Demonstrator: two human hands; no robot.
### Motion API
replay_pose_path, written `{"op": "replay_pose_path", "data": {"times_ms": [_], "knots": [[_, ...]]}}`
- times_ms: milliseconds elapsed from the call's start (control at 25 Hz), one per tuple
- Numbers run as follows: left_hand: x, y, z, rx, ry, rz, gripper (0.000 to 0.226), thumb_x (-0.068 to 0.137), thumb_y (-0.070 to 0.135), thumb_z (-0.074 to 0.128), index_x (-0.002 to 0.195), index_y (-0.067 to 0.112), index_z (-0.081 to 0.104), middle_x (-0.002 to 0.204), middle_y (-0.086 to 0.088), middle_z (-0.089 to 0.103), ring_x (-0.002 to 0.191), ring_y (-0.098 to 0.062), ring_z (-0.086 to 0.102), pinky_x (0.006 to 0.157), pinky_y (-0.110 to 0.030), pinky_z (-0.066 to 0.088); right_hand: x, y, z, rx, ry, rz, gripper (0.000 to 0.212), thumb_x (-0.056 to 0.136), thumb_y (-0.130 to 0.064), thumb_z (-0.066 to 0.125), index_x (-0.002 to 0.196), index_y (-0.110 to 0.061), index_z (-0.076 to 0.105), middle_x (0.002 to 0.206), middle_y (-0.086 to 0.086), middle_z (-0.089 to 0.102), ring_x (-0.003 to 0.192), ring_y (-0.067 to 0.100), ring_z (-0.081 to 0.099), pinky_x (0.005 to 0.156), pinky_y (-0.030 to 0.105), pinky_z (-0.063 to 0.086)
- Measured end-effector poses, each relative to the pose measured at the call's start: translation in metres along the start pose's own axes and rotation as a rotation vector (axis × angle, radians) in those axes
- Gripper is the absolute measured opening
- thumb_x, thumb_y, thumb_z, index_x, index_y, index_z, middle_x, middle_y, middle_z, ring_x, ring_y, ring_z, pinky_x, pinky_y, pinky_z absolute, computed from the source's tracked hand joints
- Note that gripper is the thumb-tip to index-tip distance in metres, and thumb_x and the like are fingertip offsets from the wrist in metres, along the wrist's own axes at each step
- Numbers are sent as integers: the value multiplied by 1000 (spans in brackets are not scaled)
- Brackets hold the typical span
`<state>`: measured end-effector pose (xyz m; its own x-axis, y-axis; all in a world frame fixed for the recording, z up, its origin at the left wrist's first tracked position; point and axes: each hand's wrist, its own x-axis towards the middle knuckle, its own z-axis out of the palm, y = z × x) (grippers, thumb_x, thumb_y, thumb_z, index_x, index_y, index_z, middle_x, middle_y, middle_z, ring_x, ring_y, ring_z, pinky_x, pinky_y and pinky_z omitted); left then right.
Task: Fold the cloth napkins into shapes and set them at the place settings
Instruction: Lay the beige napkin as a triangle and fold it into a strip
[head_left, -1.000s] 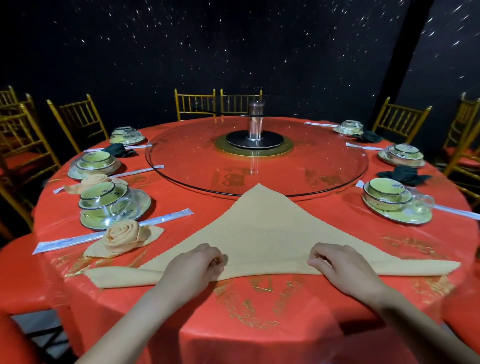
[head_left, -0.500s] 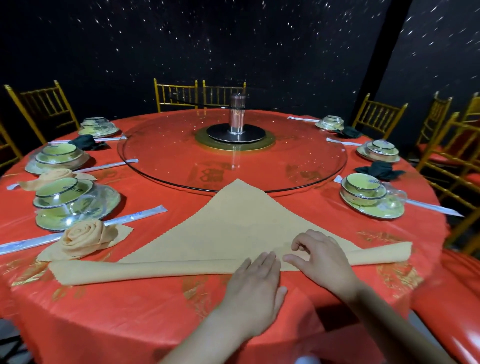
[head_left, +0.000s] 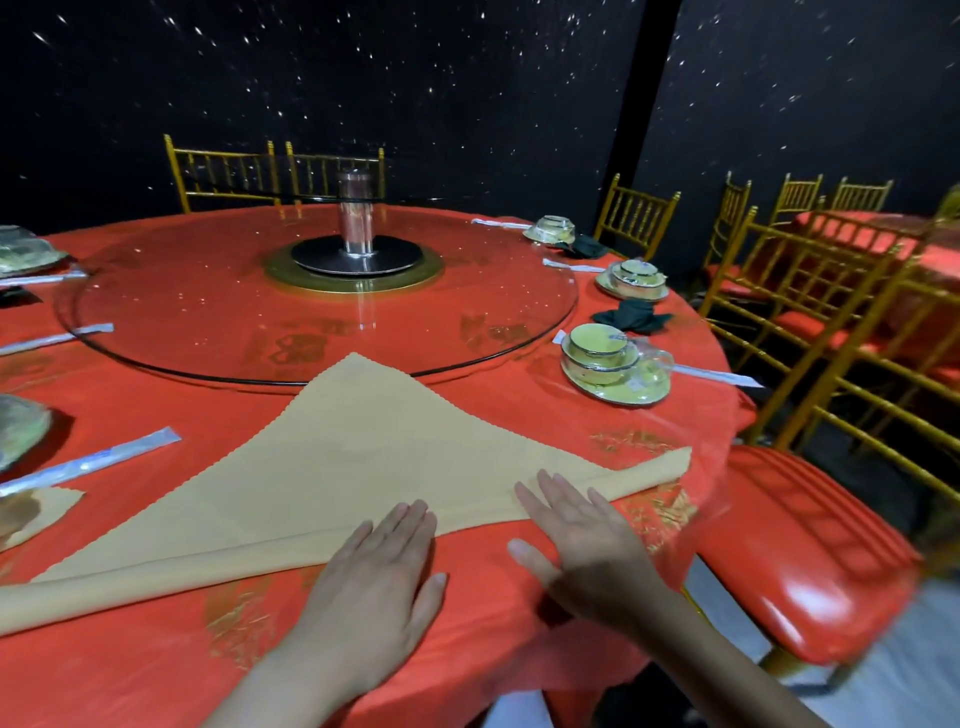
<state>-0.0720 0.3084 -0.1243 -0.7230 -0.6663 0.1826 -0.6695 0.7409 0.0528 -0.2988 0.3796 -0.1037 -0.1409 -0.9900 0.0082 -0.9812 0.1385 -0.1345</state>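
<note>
Both grips are apart. Left hand (head_left: 379, 571) and right hand (head_left: 582, 540) rest flat (fingers straight) on the rolled near edge of the tan napkin (head_left: 363, 457), a triangle on the red surface (head_left: 156, 675).

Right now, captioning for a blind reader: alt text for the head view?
The left hand and right hand press flat on the rolled near edge of a tan triangular napkin on a red table. Beyond: glass turntable, bowl settings, gold chairs.
</note>
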Motion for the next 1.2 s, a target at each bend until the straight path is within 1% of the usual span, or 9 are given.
{"op": "replay_pose_path", "data": {"times_ms": [240,360,560,680,800,880,1000,1120,1200], "knots": [[1,-4,2,63,37,12,68,98,51,10,123,16,63,128,1,61,117,-14,57,103,-25,22,-4,21,6,-44,84,129,120,45,-80,-37,149,-38,6,159,-7,0,145,8,-4,115,33,-5],[0,-5,0,21,-4,9,68,98,52,11,124,15,61,130,1,59,119,-15,56,105,-21,11,-4,35,6,-18,97,230,113,51,-86,-26,148,-41,11,159,-8,4,145,8,-2,116,38,-3],[1,-4,-3,2,-37,11,68,98,51,11,124,15,62,130,0,59,118,-16,56,105,-19,11,-5,64,2,9,93,429,67,86,-72,16,147,-43,14,159,-4,7,146,16,2,115,50,-2],[0,-5,-8,-28,-52,2,65,98,51,11,125,18,60,131,4,58,119,-12,55,104,-18,11,-7,74,-1,-5,77,488,66,90,-68,20,148,-39,13,159,-3,7,146,19,1,114,53,-4],[-1,-4,-7,-24,-117,28,63,97,51,13,126,21,60,130,7,58,119,-9,55,103,-20,17,-3,68,-9,-59,44,501,74,87,-71,10,150,-32,10,159,0,5,146,20,-2,113,52,-10],[-1,-5,-4,-20,-145,53,58,94,52,22,123,23,62,128,8,59,116,-7,57,97,-22,26,5,45,-10,-108,135,416,90,79,-74,-7,151,-23,8,159,1,4,146,19,-4,111,47,-15],[4,-3,-11,-17,-50,70,57,86,52,29,128,25,59,137,12,49,122,-2,51,100,-21,25,15,-22,-8,-57,274,37,98,78,-66,-21,149,-11,18,157,5,17,144,13,0,111,37,-11],[4,-11,-9,-99,59,127,72,82,50,9,151,29,12,154,16,1,142,4,3,113,-15,0,13,-82,-4,134,39,-185,101,68,-65,-19,151,-13,7,159,-1,3,144,6,-10,114,29,-17],[-3,-25,-12,-140,66,148,74,81,51,6,151,25,8,155,14,1,141,5,0,110,-8,-6,15,-90,-1,145,-47,-187,104,64,-67,-20,151,-14,2,159,-3,-1,142,3,-13,113,27,-16]]}}
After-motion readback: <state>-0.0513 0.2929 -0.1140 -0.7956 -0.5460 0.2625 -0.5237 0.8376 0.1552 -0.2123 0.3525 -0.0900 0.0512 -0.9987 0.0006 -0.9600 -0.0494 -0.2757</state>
